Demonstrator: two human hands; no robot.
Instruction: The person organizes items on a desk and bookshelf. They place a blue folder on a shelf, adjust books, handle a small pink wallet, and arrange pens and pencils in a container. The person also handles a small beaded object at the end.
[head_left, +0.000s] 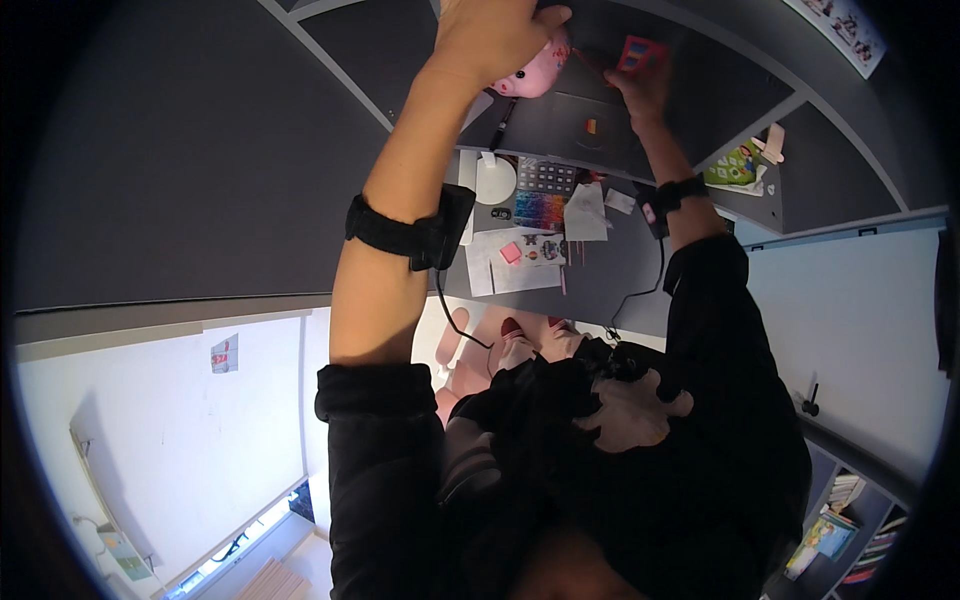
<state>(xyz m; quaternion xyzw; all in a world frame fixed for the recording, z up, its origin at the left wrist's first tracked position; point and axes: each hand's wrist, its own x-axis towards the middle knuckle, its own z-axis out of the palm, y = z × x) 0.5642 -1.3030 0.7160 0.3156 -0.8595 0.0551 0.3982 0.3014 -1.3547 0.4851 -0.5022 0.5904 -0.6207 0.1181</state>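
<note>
At the top of the head view, my left hand (495, 37) grips a pink pig figure (534, 75), probably a piggy bank, from above. The pig has black eyes and red marks on its side. To its right my right hand (641, 94) holds a small red-edged object (643, 54) with blue and yellow parts; shadow hides some of the fingers. A black pen or marker (503, 124) lies on the dark shelf below the pig. Nearer me on that shelf is a small red and yellow piece (592, 126).
A grey desk (615, 289) below the shelf bears a white lamp base (496, 180), a colourful sheet (540, 210), papers (480, 270), a pink block (510, 253) and pencils. A green packet (731, 166) sits in the right compartment. Cables hang from both wrist straps.
</note>
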